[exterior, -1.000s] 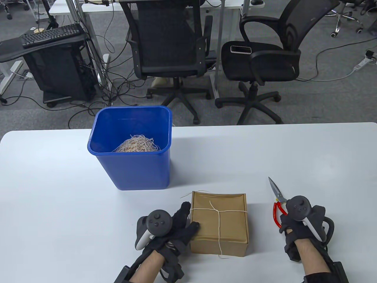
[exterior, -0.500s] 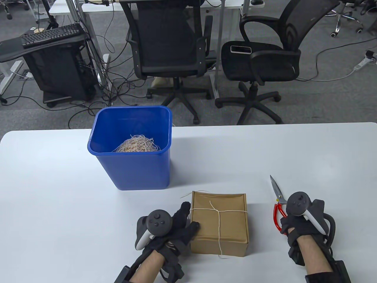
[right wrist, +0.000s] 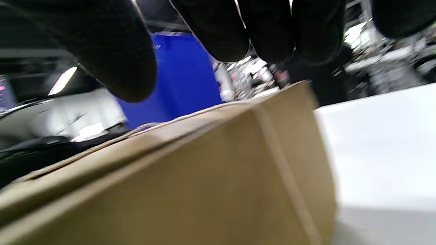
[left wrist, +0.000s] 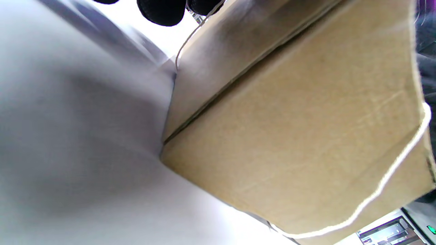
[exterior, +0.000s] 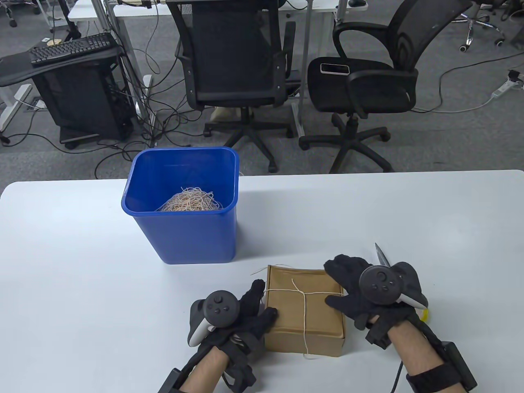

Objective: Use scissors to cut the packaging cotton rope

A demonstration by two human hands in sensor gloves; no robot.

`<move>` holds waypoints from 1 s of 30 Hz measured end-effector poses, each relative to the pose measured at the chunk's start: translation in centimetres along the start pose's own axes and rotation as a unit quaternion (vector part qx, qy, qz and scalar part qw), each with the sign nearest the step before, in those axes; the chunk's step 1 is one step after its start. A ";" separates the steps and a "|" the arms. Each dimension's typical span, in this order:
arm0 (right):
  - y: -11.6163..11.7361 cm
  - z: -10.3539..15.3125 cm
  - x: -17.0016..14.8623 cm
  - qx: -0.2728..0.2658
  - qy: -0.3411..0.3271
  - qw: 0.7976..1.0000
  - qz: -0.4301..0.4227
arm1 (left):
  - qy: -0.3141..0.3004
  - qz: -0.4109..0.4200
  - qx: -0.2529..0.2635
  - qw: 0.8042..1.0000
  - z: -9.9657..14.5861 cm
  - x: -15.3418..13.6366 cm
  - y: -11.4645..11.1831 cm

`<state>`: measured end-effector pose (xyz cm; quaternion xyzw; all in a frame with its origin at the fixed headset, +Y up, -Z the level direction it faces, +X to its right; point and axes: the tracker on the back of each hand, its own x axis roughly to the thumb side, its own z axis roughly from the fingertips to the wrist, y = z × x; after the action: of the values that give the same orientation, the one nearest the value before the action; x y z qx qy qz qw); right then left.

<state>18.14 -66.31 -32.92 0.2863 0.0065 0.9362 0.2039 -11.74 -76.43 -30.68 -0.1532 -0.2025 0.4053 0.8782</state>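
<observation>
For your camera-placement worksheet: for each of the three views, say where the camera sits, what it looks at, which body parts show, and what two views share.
Table view: above the near edge, looking down at the box, both hands, left hand, right hand.
Left wrist view: low beside the table, looking up at the box's side and the rope; fingertips at top.
Right wrist view: low, right of the box, facing the blue bin; fingers overhead.
Shared: all show the box.

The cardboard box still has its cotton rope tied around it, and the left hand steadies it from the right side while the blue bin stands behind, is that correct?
Not quite: the left hand steadies the cardboard box from its left side, as the table view shows. The cotton rope is around it, and the blue bin stands behind.
</observation>
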 end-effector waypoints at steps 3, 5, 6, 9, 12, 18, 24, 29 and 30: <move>0.3 -1.4 1.2 0.100 -0.016 0.995 -0.008 | 0.000 0.001 -0.001 1.000 0.0 0.0 0.0; 0.8 -2.0 1.6 0.162 -0.015 0.987 0.001 | 0.000 0.000 -0.001 1.000 0.0 0.0 0.0; 1.2 -2.4 1.8 0.195 -0.010 0.981 0.014 | 0.000 0.000 -0.001 1.000 0.0 0.0 0.0; 2.4 -3.2 2.1 0.267 0.009 0.962 0.056 | -0.001 0.001 -0.001 1.000 -0.1 0.0 0.0; 3.3 -3.9 2.3 0.306 0.014 0.951 0.042 | -0.001 0.005 -0.002 1.000 -0.1 0.0 -0.1; 4.1 -4.8 2.6 0.336 0.022 0.939 0.063 | -0.004 0.021 -0.007 1.000 -0.2 0.0 -0.3; 5.5 -5.8 3.0 0.362 0.020 0.927 0.100 | -0.002 0.032 -0.010 0.999 -0.3 0.0 -0.2; 6.4 -5.5 2.9 0.357 0.026 0.930 0.082 | -0.002 0.049 -0.005 0.999 -0.5 -0.1 0.0; 6.3 -5.4 2.8 0.332 0.015 0.940 0.081 | -0.002 0.050 -0.005 0.999 -0.5 -0.1 0.0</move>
<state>10.75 -70.39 -35.16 0.3235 0.2967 0.8983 0.0205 -11.58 -76.59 -31.12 -0.1669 -0.1982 0.4483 0.8555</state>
